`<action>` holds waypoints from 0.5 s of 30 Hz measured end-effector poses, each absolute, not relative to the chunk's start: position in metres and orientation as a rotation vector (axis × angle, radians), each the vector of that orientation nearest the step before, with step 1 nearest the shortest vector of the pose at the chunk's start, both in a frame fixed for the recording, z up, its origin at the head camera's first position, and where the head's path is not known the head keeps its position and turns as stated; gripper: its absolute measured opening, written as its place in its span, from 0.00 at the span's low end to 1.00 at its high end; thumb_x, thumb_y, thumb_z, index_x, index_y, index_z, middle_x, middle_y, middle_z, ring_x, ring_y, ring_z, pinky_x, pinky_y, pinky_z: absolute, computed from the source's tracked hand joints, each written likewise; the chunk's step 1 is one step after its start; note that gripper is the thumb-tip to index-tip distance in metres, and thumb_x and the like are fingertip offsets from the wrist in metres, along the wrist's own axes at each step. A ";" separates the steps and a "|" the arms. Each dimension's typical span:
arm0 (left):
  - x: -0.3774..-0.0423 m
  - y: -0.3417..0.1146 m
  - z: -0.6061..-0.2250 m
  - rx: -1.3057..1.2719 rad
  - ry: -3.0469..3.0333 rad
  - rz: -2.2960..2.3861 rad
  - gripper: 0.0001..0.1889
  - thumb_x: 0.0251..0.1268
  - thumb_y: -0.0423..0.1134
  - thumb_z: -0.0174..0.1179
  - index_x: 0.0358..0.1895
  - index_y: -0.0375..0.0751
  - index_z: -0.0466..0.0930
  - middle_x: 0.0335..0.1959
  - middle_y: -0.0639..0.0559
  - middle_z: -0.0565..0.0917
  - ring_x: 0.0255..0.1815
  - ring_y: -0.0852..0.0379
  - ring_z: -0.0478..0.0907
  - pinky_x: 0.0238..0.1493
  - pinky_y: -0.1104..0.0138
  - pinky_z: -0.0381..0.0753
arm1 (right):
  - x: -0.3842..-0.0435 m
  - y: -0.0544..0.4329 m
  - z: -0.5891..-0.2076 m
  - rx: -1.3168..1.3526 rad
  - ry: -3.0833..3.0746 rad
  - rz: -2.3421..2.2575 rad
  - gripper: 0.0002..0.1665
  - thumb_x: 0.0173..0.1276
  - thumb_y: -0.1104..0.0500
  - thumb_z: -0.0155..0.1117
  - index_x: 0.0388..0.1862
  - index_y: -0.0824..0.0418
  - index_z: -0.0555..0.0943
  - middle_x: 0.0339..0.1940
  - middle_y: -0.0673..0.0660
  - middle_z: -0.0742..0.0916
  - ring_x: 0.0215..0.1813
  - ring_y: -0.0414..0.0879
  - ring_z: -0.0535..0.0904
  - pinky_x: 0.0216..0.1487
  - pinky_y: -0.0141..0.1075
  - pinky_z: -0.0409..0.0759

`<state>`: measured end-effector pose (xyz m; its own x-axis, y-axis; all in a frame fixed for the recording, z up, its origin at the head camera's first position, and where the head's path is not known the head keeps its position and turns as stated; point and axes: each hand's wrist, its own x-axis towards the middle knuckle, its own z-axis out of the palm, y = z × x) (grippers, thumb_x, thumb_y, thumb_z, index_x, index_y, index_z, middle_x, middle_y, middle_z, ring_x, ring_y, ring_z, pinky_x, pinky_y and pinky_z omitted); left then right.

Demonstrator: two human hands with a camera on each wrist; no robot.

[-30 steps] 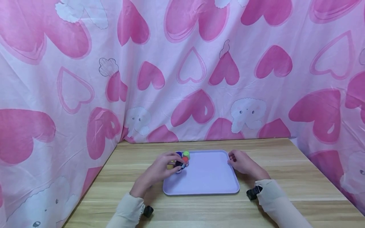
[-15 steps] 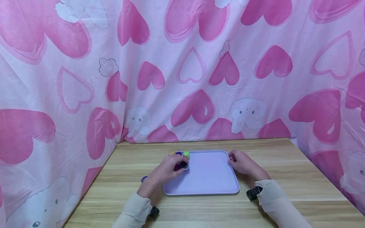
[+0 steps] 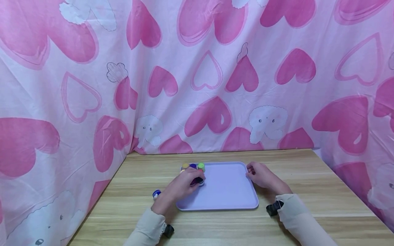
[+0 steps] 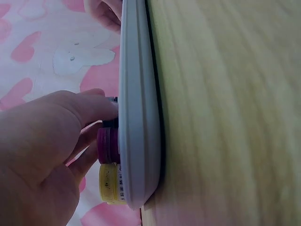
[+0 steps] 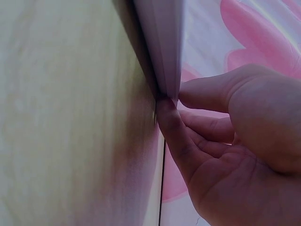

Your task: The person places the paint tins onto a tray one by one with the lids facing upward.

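Observation:
My left hand reaches over the left side of the lilac tray and pinches a black-lidded paint jar standing low at the tray's surface. Beside that jar, in the left wrist view, are a magenta-lidded paint jar and a yellow paint jar. Farther back on the tray stand jars with a green lid, a dark blue lid and an ochre lid; the hand partly covers the group. At the tray's right edge my right hand grips the rim between thumb and fingers.
A blue-lidded paint jar sits on the wooden table, left of the tray beside my left forearm. A pink heart-patterned curtain encloses the table at the back and both sides.
My left hand has moved slightly right and brought the black-lidded jar down beside the others. The ochre-lidded jar and the blue-lidded jar on the table have come into view. My right hand stays put.

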<state>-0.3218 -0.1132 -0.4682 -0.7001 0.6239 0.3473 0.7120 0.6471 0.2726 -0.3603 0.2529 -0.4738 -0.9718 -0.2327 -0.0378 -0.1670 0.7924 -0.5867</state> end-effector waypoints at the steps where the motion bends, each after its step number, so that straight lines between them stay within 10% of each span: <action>1: -0.321 -0.113 -0.468 -1.087 -2.651 -0.571 0.14 0.69 0.30 0.73 0.54 0.45 0.89 0.55 0.51 0.90 0.62 0.52 0.84 0.67 0.58 0.87 | -0.360 0.253 -0.474 -0.320 2.871 -0.925 0.20 0.80 0.64 0.64 0.66 0.72 0.78 0.49 0.60 0.87 0.47 0.49 0.81 0.55 0.48 0.90; 15: -0.315 -0.117 -0.468 -0.956 -2.618 -0.628 0.18 0.73 0.33 0.70 0.63 0.43 0.86 0.59 0.51 0.90 0.66 0.52 0.85 0.70 0.56 0.85 | -0.361 0.253 -0.474 -0.295 2.862 -0.934 0.20 0.80 0.63 0.64 0.66 0.71 0.78 0.50 0.61 0.87 0.48 0.49 0.82 0.57 0.48 0.90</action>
